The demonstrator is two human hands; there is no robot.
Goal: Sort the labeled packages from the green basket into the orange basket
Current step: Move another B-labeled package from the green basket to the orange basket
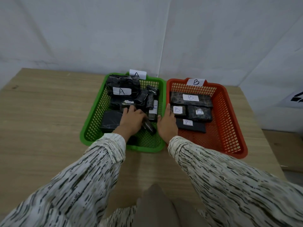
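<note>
Left hand (131, 119) fingers spread on packages in green basket (91, 128); right hand (167, 122) flat, empty beside it. Risk: label hidden, wrong package moved.

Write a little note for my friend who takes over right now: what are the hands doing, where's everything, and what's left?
Left hand: down in the green basket, fingers on a small package; grip unclear.
Right hand: open, resting at the orange basket's left edge, holding nothing.
Done: four B packages lie in the orange basket, e.g. the long one.
Left: a pile remains in green, including a big A package; check each label and move any Bs across.
</note>
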